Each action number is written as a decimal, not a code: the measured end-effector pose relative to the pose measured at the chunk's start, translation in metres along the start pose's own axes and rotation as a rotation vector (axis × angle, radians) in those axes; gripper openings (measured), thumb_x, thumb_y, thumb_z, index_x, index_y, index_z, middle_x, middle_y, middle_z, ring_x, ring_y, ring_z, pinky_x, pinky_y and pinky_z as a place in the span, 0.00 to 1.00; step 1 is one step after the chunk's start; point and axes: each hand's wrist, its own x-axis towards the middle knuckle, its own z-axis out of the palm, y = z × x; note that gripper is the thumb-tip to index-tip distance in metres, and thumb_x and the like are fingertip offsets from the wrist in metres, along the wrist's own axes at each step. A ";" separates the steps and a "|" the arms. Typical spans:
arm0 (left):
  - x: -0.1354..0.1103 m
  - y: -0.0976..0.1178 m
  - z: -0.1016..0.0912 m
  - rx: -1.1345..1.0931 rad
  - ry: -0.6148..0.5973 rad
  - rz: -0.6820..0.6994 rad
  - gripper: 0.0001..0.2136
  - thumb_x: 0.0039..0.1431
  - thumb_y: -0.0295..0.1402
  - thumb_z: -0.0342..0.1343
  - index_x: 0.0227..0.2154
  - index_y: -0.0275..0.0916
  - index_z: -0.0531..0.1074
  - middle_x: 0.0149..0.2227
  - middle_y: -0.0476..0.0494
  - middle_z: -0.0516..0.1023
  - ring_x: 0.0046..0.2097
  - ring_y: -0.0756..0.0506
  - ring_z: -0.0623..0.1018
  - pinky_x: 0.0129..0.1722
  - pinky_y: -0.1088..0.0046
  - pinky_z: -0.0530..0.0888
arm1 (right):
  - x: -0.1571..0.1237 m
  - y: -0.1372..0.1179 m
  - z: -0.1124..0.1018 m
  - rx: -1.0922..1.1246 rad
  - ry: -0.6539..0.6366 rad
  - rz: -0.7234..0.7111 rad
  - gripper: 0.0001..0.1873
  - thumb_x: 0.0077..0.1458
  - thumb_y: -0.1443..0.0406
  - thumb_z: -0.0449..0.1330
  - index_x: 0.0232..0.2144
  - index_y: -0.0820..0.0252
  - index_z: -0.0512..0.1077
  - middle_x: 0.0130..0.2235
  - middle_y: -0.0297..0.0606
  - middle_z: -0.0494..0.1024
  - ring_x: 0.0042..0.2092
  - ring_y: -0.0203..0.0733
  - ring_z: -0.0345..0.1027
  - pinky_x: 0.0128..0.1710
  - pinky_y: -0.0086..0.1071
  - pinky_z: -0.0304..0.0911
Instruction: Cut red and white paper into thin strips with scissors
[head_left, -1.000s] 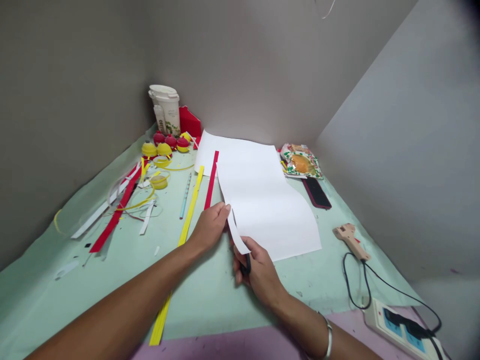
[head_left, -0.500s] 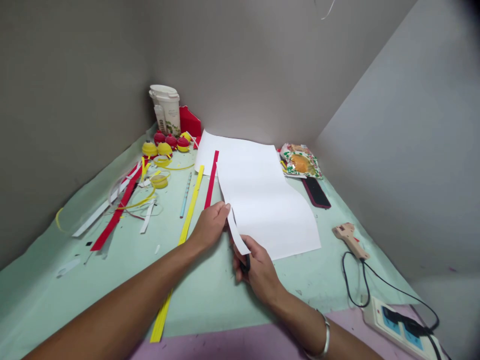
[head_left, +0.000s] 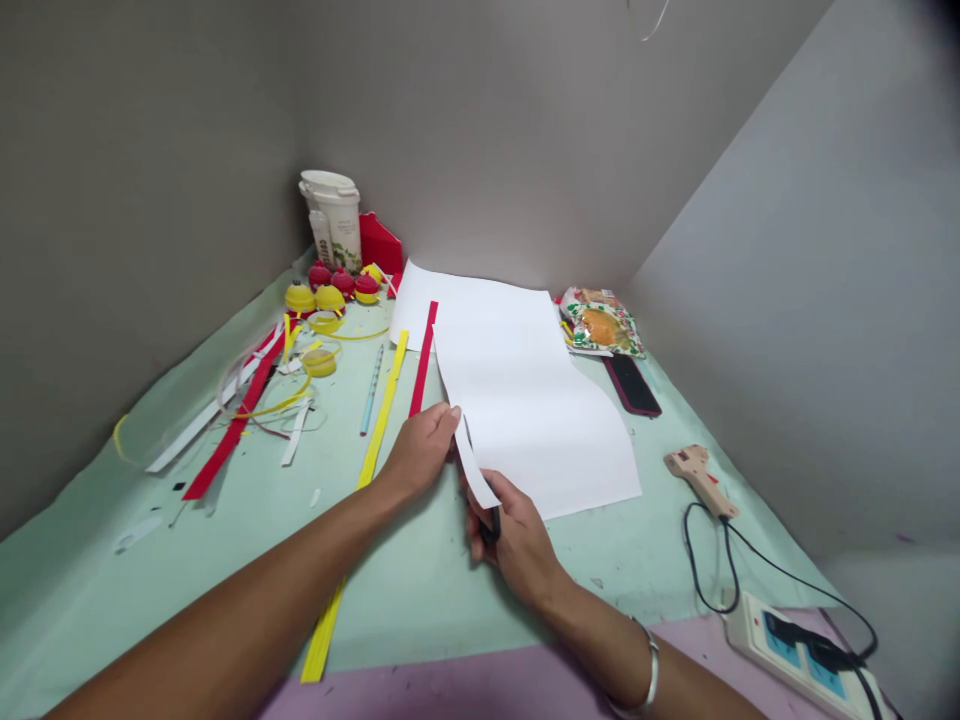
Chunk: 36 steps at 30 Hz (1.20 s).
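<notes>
A large white sheet of paper (head_left: pixel 532 410) lies on the pale green table cover (head_left: pixel 187 560). My left hand (head_left: pixel 421 447) pinches the sheet's near left edge, fingers closed on it. My right hand (head_left: pixel 517 540) is wrapped round the black handle of a pair of scissors (head_left: pixel 491 524), whose blades are hidden under the paper. A narrow white strip (head_left: pixel 474 465) partly cut from the sheet curls down between my two hands.
Long yellow strip (head_left: pixel 360 470) and red strip (head_left: pixel 422 360) lie left of the sheet, with more strips and scraps (head_left: pixel 240 410). Red and yellow balls (head_left: pixel 334 288), white cup (head_left: pixel 334 220), snack packet (head_left: pixel 604 328), phone (head_left: pixel 632 385), glue gun (head_left: pixel 701 478), power strip (head_left: pixel 795 655) surround it.
Almost nothing has changed; both hands stay where they were at the paper's near left edge, with only a slight shift of the view.
</notes>
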 end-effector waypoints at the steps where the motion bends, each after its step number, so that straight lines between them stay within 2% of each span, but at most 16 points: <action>1: 0.000 0.000 0.000 -0.002 0.000 0.001 0.17 0.61 0.45 0.45 0.21 0.41 0.58 0.20 0.53 0.62 0.25 0.48 0.65 0.27 0.72 0.61 | 0.000 0.000 0.000 0.000 0.001 0.002 0.14 0.55 0.64 0.51 0.43 0.59 0.70 0.23 0.27 0.66 0.19 0.31 0.59 0.20 0.25 0.56; 14: 0.000 0.000 -0.001 0.007 -0.002 -0.002 0.17 0.62 0.45 0.45 0.21 0.41 0.57 0.20 0.54 0.62 0.25 0.48 0.64 0.28 0.72 0.61 | 0.000 -0.001 0.001 0.000 0.008 0.010 0.16 0.54 0.66 0.51 0.44 0.60 0.70 0.22 0.27 0.66 0.19 0.30 0.59 0.20 0.25 0.55; 23: 0.000 0.001 -0.001 0.020 0.002 0.008 0.17 0.61 0.46 0.45 0.21 0.41 0.56 0.20 0.54 0.60 0.25 0.48 0.64 0.27 0.71 0.61 | 0.000 -0.005 0.001 0.038 0.013 0.047 0.15 0.56 0.59 0.55 0.44 0.60 0.70 0.23 0.28 0.68 0.19 0.30 0.60 0.19 0.23 0.54; 36: 0.000 0.001 -0.001 0.016 -0.005 0.016 0.17 0.61 0.45 0.44 0.21 0.41 0.57 0.20 0.53 0.62 0.25 0.47 0.64 0.28 0.71 0.61 | 0.001 -0.002 0.002 0.048 -0.004 0.041 0.19 0.58 0.53 0.55 0.46 0.60 0.70 0.23 0.28 0.67 0.19 0.30 0.59 0.19 0.24 0.53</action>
